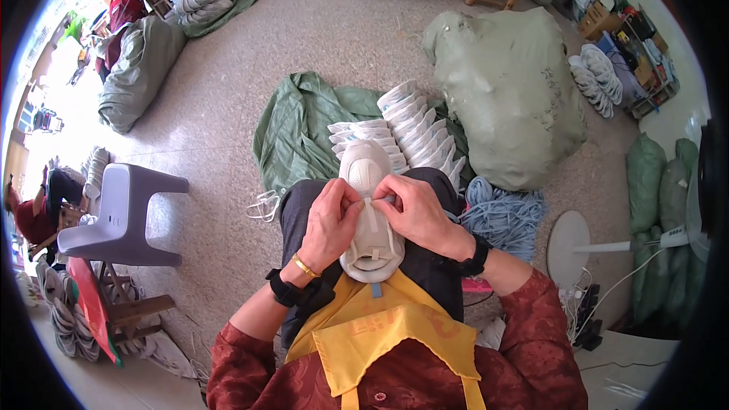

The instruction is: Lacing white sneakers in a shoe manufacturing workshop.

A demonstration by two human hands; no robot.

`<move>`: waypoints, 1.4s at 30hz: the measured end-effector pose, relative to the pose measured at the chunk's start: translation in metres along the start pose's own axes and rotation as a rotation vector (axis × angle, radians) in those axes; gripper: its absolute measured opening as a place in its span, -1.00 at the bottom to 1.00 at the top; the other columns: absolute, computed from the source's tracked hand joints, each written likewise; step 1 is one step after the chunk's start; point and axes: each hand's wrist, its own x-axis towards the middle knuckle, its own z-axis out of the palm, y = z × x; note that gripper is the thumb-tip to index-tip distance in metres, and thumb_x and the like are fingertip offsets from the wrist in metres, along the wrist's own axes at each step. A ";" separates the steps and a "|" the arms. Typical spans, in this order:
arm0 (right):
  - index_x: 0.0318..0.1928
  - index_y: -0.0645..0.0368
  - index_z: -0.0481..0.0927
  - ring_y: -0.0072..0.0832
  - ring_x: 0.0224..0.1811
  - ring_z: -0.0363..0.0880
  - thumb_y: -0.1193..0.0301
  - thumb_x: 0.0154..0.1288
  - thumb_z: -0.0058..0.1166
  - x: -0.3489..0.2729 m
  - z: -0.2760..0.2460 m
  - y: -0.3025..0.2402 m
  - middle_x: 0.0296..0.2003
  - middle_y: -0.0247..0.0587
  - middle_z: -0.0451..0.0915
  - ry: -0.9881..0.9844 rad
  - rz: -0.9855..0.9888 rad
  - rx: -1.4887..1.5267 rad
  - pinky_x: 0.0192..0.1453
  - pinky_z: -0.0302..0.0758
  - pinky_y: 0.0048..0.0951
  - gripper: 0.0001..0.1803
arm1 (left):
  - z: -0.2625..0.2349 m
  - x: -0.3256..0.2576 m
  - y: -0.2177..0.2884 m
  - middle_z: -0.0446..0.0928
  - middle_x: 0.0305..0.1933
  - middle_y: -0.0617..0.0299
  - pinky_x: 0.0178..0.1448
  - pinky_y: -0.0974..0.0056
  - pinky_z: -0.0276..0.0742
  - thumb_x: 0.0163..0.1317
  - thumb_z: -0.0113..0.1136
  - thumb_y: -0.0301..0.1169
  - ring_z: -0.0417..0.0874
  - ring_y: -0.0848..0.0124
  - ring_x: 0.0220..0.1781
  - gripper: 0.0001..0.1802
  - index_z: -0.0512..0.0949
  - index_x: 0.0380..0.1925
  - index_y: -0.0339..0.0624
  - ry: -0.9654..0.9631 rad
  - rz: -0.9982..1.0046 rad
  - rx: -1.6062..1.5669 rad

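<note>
A pale beige shoe upper (pixel 370 231) lies along my lap, its toe pointing away from me and its heel opening near my yellow apron (pixel 395 326). My left hand (pixel 331 219) is closed in a pinch at the left side of the lacing area. Opposite it, my right hand (pixel 414 211) pinches at the right side, the two sets of fingertips nearly meeting over the tongue. Whatever thin piece they grip is too small to make out. Just right of my knee is a heap of light blue laces (pixel 503 216).
Stacked white shoe uppers (pixel 416 125) rest on a green cloth (pixel 292 133) ahead. A bulging pale green sack (pixel 509 99) stands at the far right. A grey plastic stool (pixel 125 216) is on the left, a white fan (pixel 569 250) on the right. Other people (pixel 125 7) sit at left.
</note>
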 end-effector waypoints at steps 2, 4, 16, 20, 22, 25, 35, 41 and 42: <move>-0.18 0.26 0.53 0.04 -0.29 0.68 0.52 0.31 0.23 -0.002 -0.006 -0.002 -0.34 0.03 0.67 -0.026 0.014 -0.001 -0.21 0.55 -0.06 -0.85 | -0.004 0.000 0.002 0.48 -0.36 0.11 -0.32 0.22 0.46 0.22 0.27 -0.64 0.54 0.27 -0.41 -0.86 0.48 -0.32 -0.31 -0.002 0.003 -0.004; -0.15 0.26 0.55 -0.13 -0.38 0.66 0.59 0.28 0.23 -0.008 -0.012 -0.001 -0.34 -0.04 0.65 0.004 -0.037 -0.112 -0.30 0.54 -0.21 -0.84 | -0.015 -0.002 0.001 0.48 -0.40 0.10 -0.32 0.22 0.46 0.23 0.23 -0.66 0.54 0.27 -0.41 -0.88 0.47 -0.31 -0.31 -0.024 -0.055 0.007; -0.07 0.22 0.57 0.05 -0.19 0.66 0.61 0.31 0.14 -0.017 -0.010 0.008 -0.18 0.01 0.63 0.044 -0.114 -0.336 -0.14 0.60 -0.05 -0.80 | -0.069 -0.024 -0.012 0.55 -0.35 0.20 -0.27 0.31 0.55 0.24 0.30 -0.62 0.61 0.41 -0.37 -0.83 0.48 -0.26 -0.29 0.041 -0.129 0.196; -0.04 0.23 0.58 0.05 -0.17 0.67 0.62 0.31 0.14 -0.018 -0.010 0.007 -0.17 0.02 0.64 0.036 -0.107 -0.319 -0.12 0.61 -0.07 -0.78 | -0.065 -0.017 -0.001 0.46 -0.27 0.11 -0.12 0.16 0.54 0.08 0.38 -0.62 0.58 0.14 -0.18 -0.74 0.50 -0.26 -0.26 -0.004 0.046 0.434; -0.04 0.24 0.59 0.05 -0.18 0.67 0.62 0.31 0.15 -0.019 -0.011 0.008 -0.18 0.03 0.65 0.049 -0.115 -0.320 -0.13 0.61 -0.08 -0.78 | -0.063 -0.016 -0.001 0.44 -0.25 0.07 -0.06 0.09 0.52 0.11 0.34 -0.63 0.54 0.05 -0.08 -0.78 0.49 -0.27 -0.25 -0.012 0.145 0.499; -0.07 0.24 0.61 0.04 -0.20 0.68 0.61 0.32 0.16 -0.020 -0.009 0.010 -0.23 0.03 0.66 0.063 -0.119 -0.326 -0.16 0.62 -0.09 -0.81 | -0.062 -0.016 -0.005 0.45 -0.23 0.05 -0.04 0.06 0.50 0.17 0.27 -0.64 0.52 0.02 -0.04 -0.83 0.48 -0.30 -0.26 -0.038 0.133 0.534; -0.09 0.24 0.67 -0.01 -0.20 0.73 0.57 0.34 0.21 -0.027 -0.019 0.009 -0.21 0.00 0.73 0.105 -0.075 -0.347 -0.15 0.66 -0.15 -0.85 | -0.067 -0.009 0.002 0.45 -0.31 -0.04 -0.20 -0.04 0.51 0.23 0.14 -0.69 0.57 -0.13 -0.26 -0.85 0.43 -0.25 -0.29 -0.082 0.087 0.498; -0.11 0.28 0.64 0.04 -0.21 0.71 0.55 0.37 0.20 -0.033 -0.029 0.010 -0.24 0.06 0.71 0.135 -0.075 -0.262 -0.16 0.64 -0.10 -0.88 | -0.072 -0.005 0.012 0.45 -0.32 -0.02 -0.21 -0.02 0.51 0.26 0.18 -0.63 0.59 -0.11 -0.27 -0.87 0.44 -0.25 -0.27 -0.153 0.129 0.390; -0.11 0.29 0.64 0.04 -0.20 0.71 0.56 0.36 0.21 -0.035 -0.031 0.010 -0.24 0.06 0.71 0.149 -0.077 -0.257 -0.17 0.63 -0.10 -0.88 | -0.073 -0.006 0.011 0.45 -0.31 -0.02 -0.20 -0.01 0.52 0.27 0.21 -0.61 0.59 -0.10 -0.27 -0.87 0.45 -0.25 -0.27 -0.169 0.137 0.380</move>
